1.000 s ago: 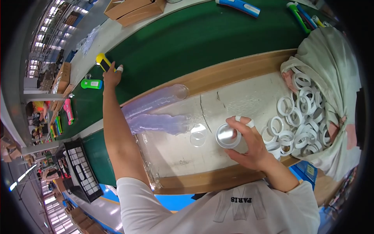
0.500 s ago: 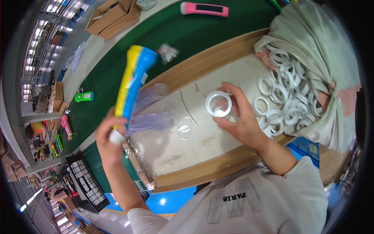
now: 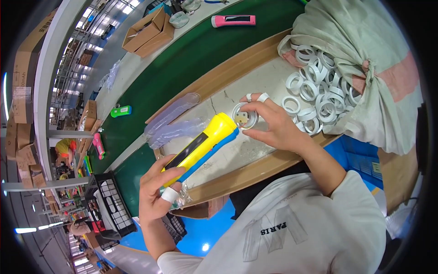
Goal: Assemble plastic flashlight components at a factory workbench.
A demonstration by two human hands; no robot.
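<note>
The left hand is closed around the rear end of a yellow-and-blue flashlight, which is positioned over the shallow tray, its head directed right and far. The right hand grips a round silver-white part between thumb and fingers, located at the flashlight head — whether the two touch cannot be determined. Clear plastic sleeves lie at the tray's left; white rings are piled at its right, beside a cloth sack. The green worktop carries a pink flashlight, far, and a green flashlight, left.
</note>
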